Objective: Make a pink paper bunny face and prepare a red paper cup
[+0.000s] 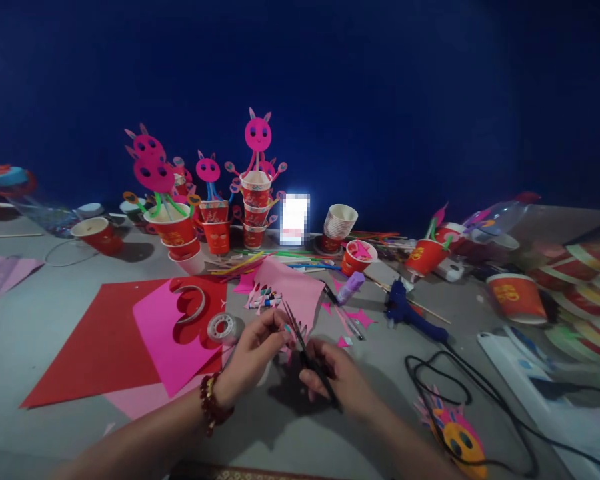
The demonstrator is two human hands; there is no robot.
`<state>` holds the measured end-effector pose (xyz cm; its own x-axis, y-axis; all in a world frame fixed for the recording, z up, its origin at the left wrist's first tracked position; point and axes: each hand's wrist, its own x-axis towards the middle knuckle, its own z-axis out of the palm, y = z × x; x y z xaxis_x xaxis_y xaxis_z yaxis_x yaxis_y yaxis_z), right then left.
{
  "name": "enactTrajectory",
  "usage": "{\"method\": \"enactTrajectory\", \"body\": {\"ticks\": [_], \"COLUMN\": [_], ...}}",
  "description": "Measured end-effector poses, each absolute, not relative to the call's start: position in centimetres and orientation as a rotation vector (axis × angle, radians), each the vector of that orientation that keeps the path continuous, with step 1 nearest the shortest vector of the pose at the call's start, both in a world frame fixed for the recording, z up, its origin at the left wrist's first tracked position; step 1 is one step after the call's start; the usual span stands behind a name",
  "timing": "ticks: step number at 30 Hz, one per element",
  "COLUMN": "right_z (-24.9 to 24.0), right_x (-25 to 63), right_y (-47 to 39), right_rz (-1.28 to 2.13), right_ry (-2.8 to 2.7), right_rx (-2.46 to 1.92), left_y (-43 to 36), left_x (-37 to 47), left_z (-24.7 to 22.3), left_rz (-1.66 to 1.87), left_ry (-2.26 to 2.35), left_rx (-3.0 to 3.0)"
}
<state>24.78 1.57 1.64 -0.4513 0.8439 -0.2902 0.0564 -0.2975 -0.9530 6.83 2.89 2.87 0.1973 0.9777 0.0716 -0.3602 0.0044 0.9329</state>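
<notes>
Glue gun lies right of scissors.

A dark blue glue gun lies right of a purple tube.

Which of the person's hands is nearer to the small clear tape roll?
Left. The left hand is just right of the small clear tape roll; the right hand, holding scissors, is farther right.

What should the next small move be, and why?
Perhaps one short snip with the scissors, clear of the left hand: the right hand holds them, and their blades point away from the body, close beside what looks like a small pink piece that the left hand pinches.
</notes>
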Motion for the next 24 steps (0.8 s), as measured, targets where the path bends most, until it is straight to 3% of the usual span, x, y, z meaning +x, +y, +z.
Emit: {"method": "enactTrajectory", "body": {"ticks": [24], "right_z": [1.49], "right_x": [24.73], "right_y": [1.59], "right_rz": [1.853], "right_ry": [-1.399], "right_rx": [-1.232], "left_y": [3.12], "left_x": [6.55], "left_z": [2.19], "left_rz": [1.276], "left_ry": [0.742], "left_rx": [1.081]}}
